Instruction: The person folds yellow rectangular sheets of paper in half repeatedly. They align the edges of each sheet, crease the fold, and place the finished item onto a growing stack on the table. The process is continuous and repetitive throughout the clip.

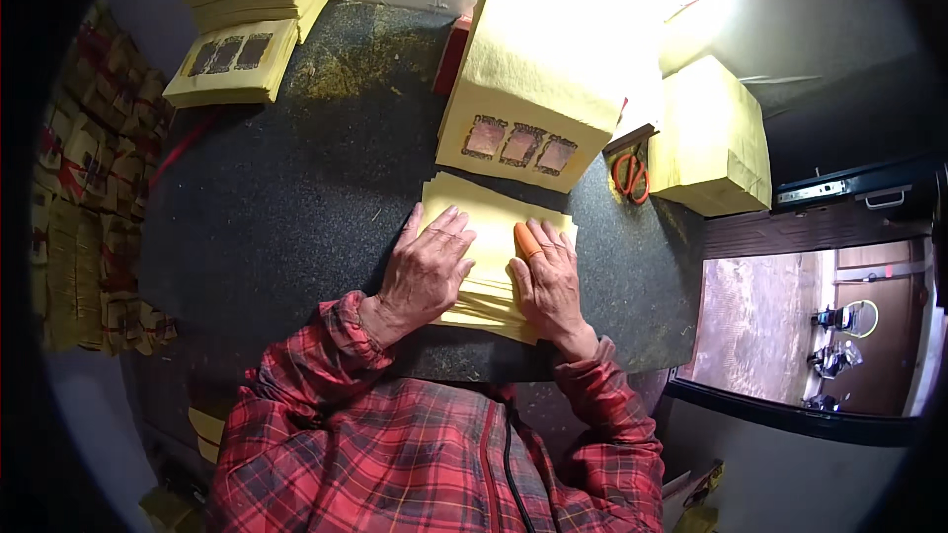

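Observation:
A fanned pile of yellow paper sheets [494, 237] lies on the dark table in front of me, its near edges spread in steps. My left hand [427, 262] rests flat on the pile's left side, fingers stretched out. On its right side lies my right hand [548, 276], fingers extended, with an orange finger cot [528, 240] on one finger. Just beyond the pile stands a tall stack of yellow paper [538, 89], its front sheet printed with three dark-framed pinkish panels. Bright light washes out the stack's top.
Orange-handled scissors [631, 176] lie right of the tall stack, beside another yellow paper block [713, 138]. More yellow stacks [237, 59] stand at the far left of the speckled table [257, 227]. Bundles tied with red ribbon [94, 178] are piled along the left. A screen [810, 331] is at right.

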